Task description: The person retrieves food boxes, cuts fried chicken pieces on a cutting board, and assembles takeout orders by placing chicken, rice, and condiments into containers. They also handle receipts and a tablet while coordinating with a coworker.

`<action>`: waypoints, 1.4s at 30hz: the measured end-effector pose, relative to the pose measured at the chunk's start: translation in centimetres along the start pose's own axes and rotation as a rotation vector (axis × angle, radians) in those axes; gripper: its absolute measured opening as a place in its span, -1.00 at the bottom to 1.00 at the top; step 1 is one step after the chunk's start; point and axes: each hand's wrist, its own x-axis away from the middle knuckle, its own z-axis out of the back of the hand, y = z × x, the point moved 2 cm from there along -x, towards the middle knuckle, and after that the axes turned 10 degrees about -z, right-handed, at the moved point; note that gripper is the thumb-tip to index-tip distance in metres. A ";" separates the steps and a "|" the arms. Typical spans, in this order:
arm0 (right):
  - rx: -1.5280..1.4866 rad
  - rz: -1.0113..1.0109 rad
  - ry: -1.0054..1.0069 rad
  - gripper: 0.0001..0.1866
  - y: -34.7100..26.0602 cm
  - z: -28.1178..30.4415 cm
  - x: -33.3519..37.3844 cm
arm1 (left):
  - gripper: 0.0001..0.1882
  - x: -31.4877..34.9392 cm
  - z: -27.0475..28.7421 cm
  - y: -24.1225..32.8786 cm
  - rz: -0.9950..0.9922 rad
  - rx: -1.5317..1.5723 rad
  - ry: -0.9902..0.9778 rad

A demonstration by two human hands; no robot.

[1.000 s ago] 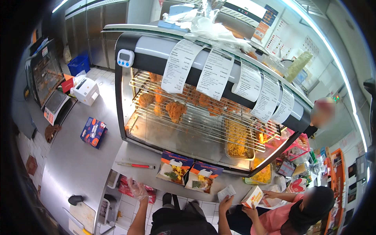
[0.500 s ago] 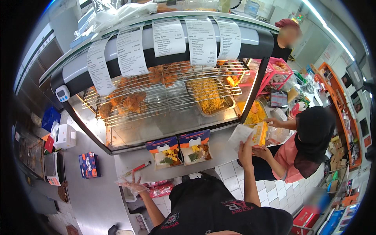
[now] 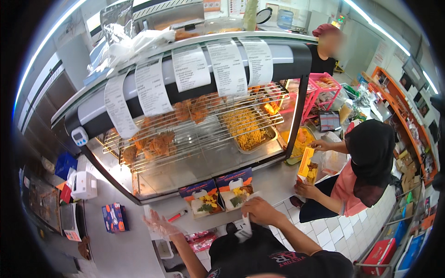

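Observation:
My left hand [image 3: 163, 225], in a clear plastic glove, is held over the counter's front edge with its fingers spread and nothing in them. A white paper slip [image 3: 244, 228] hangs from my right hand [image 3: 264, 211], pinched between the fingers close to my black shirt. Just beyond that hand stand two open blue-and-orange cardboard food boxes, the left box [image 3: 198, 189] and the right box [image 3: 234, 179], holding yellow bits, something green and brown pieces. A red-handled tool [image 3: 177, 216] lies between my left hand and the boxes.
Ahead stands a heated glass display case [image 3: 185, 173] with fried chicken on racks and printed slips draped over its top. At right, a co-worker in a black head covering [image 3: 371, 148] holds a yellow box [image 3: 305, 163]. Another blue box [image 3: 115, 217] sits on the left counter.
My right hand has drawn back from beside the co-worker toward my body, bringing the white paper slip. The co-worker's yellow box is now tilted upright. My gloved left hand stays spread.

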 end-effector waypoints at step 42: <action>0.091 0.077 0.041 -0.74 -7.9 -11.1 -6.0 | -0.07 3.7 -3.3 -0.4 0.069 0.343 0.115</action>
